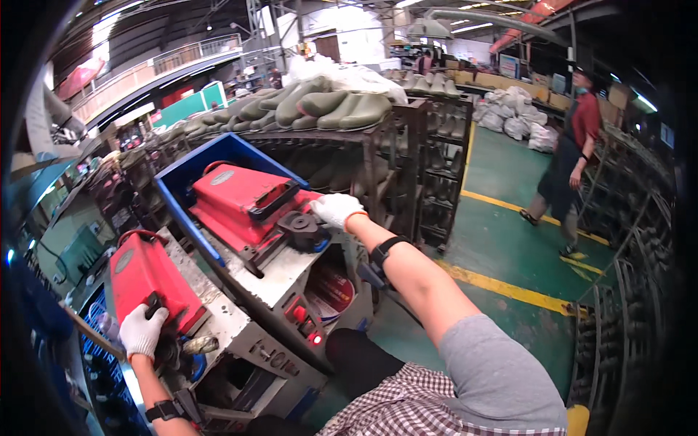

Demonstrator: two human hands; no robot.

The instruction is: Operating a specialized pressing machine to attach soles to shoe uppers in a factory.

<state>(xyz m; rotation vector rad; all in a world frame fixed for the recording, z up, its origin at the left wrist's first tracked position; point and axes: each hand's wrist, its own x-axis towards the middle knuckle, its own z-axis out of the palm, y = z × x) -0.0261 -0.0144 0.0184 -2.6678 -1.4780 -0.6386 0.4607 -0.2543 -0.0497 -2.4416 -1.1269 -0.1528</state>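
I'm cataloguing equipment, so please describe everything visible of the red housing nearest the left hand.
The red housing is a boxy, smooth shell, perhaps painted metal, with sloping sides, an oval badge and a curved reddish tube or cable toward its far end. It sits on a scuffed, pale base. At its near end is a black handle, where the gloved left hand rests; its exact grip is unclear. The underside is hidden.

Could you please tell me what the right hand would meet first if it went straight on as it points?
The right hand would most likely meet the red machine cover first, right by its fingertips; depth is unclear, and they may already touch it.
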